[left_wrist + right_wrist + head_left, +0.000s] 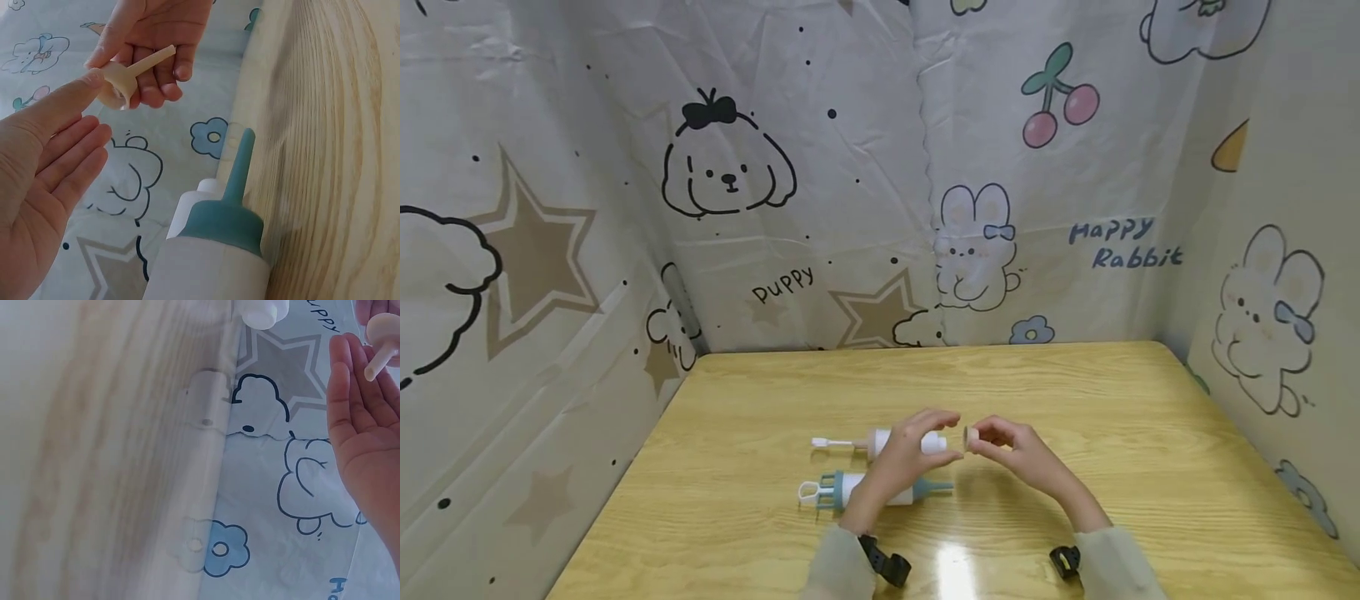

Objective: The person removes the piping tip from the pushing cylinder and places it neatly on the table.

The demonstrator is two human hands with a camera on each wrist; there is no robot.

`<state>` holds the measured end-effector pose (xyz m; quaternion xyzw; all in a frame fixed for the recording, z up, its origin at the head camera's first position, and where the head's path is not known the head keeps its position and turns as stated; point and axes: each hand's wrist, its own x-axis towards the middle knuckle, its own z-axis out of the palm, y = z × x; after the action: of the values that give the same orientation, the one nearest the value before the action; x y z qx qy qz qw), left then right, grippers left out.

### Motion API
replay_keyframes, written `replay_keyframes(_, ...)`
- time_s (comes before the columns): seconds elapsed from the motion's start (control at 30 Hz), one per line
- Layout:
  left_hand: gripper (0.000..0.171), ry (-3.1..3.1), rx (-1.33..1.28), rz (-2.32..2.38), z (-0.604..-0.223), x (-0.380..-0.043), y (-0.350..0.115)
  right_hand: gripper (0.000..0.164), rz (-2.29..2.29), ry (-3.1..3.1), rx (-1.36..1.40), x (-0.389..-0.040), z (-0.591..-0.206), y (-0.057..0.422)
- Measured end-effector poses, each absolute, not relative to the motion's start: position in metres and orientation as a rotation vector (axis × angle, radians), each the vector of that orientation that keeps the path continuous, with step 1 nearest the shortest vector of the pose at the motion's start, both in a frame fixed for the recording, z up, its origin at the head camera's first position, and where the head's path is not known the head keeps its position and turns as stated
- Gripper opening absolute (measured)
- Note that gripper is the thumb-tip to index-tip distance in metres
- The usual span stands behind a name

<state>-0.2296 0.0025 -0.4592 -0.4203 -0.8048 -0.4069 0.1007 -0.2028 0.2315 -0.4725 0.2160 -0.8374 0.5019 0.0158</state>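
My right hand (1026, 454) pinches a beige nozzle cap (119, 81) with a thin spout, its hollow side facing my left hand (910, 442). In the left wrist view the left thumb tip is at the cap's rim; whether it touches I cannot tell. The other left fingers are extended and hold nothing. Behind the left hand lies a white bottle (936, 443) on its side, its capless neck pointing right and a small white brush (831, 442) at its other end. Nearer me, partly hidden by the left wrist, lies a white bottle with a teal nozzle (928, 487).
A teal holder with a white loop (808, 492) sits at the left end of the nearer bottle. Everything lies on a wood-grain table (737, 392), with printed cloth (865, 167) hanging around its back and sides. Black straps (891, 567) circle both wrists.
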Motion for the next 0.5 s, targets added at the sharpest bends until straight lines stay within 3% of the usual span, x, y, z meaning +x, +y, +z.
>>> replay_keyframes(0.23,0.031,-2.323,-1.304,-1.211,-0.4613,-0.2297,0.0063,0.019,1.601,-2.597,0.709,-0.2024,-0.4753,0.2304)
replay_keyframes(0.5,0.030,-2.284,-1.300,-1.174,-0.4638,-0.2322,0.0091,0.027,1.681,-2.622,0.676,-0.1999,-0.4746,0.2394)
